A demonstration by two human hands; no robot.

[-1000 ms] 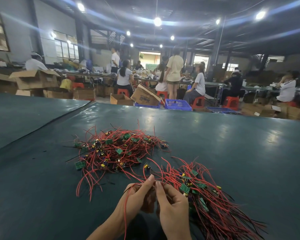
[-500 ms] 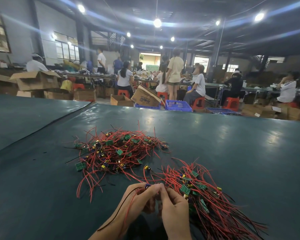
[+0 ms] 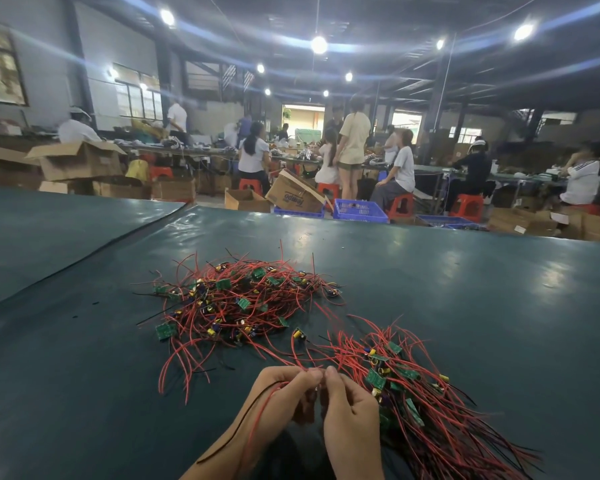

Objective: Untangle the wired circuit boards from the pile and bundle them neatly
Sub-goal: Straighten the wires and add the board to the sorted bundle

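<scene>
Left of centre on the green desk [image 3: 465, 289], away from both hands: tangled pile [image 3: 236, 299] of red-wired circuit boards. Nearer, with left hand [image 3: 278, 400] fingers [image 3: 307, 375] pinching a red and black wire pair [image 3: 262, 407] that trails over the wrist, and right hand [image 3: 352, 420] fingers [image 3: 331, 374] pinched tip to tip against them, draw the leads out slowly and straight, easing snags rather than yanking. Then lay alongside the combed bundle [image 3: 416, 396] just right of the right hand, boards together.

Dark green table cover [image 3: 465, 289] beneath the left hand [image 3: 284, 393], open cardboard boxes [image 3: 77, 161] far beyond it leftward, blue crate [image 3: 359, 210] and red stools [image 3: 400, 204] straight ahead, windows [image 3: 137, 98] in grey wall [image 3: 49, 64], round ceiling lights [image 3: 318, 45].
</scene>
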